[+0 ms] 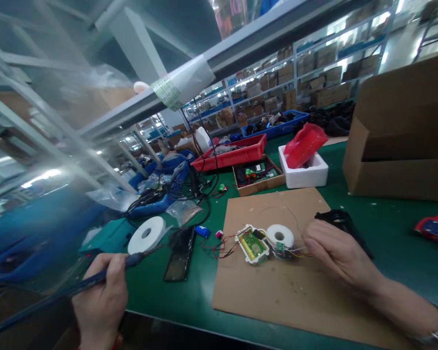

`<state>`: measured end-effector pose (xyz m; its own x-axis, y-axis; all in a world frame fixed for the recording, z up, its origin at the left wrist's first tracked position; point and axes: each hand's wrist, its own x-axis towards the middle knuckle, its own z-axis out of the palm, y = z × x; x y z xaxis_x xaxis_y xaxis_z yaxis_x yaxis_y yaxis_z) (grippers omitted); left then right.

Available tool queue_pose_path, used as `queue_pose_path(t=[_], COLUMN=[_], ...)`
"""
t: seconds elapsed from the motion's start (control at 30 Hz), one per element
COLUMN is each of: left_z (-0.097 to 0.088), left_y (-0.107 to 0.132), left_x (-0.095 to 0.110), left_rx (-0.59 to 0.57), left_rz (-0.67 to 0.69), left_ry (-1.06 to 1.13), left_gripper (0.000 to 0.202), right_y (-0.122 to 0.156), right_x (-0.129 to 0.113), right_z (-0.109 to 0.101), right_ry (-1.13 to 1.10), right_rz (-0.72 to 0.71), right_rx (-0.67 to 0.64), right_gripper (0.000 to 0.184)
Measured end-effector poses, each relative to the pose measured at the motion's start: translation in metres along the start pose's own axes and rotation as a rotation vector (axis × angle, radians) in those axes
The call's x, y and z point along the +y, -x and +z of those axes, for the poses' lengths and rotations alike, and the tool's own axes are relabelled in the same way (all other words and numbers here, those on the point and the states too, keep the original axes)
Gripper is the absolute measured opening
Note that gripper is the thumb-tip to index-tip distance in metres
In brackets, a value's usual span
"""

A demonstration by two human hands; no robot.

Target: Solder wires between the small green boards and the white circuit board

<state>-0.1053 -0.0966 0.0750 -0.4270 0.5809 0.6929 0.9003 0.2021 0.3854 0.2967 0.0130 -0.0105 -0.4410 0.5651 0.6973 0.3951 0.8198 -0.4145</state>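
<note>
My left hand is closed around the handle of a soldering iron, whose tip points right over a dark tray. On a cardboard sheet, my right hand is closed, with thin wire at its fingertips. Just left of those fingertips stands a white spool with a small green circuit board against it. Beside the spool lies a white-framed module with a yellow-green board. Red and black wires run from it toward a blue cylindrical part.
A white tape roll is at left. Behind are a red bin, a shallow carton of boards, a white foam box and an open cardboard box. A black shell lies past my right hand; cables tangle at left.
</note>
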Motion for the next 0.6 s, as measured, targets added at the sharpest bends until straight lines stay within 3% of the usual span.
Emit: queue_pose_path(t=[0.17, 0.33, 0.5, 0.6], left_z=[0.026, 0.066, 0.075, 0.068], left_y=[-0.007, -0.007, 0.027, 0.057], left_x=[-0.001, -0.011, -0.018, -0.009], left_rx=[-0.151, -0.381, -0.432, -0.464], left_rz=[-0.063, -0.113, -0.389, -0.494], left_ry=[-0.083, 0.090, 0.253, 0.377], left_gripper=[0.029, 0.031, 0.062, 0.062], right_y=[0.002, 0.001, -0.002, -0.002], right_x=[0.004, 0.002, -0.009, -0.015], right_z=[0.004, 0.004, -0.001, -0.004], right_ry=[0.073, 0.116, 0.179, 0.223], right_rz=[-0.038, -0.019, 0.091, 0.192], right_rx=[-0.012, -0.019, -0.084, -0.174], right_gripper=[0.026, 0.026, 0.013, 0.026])
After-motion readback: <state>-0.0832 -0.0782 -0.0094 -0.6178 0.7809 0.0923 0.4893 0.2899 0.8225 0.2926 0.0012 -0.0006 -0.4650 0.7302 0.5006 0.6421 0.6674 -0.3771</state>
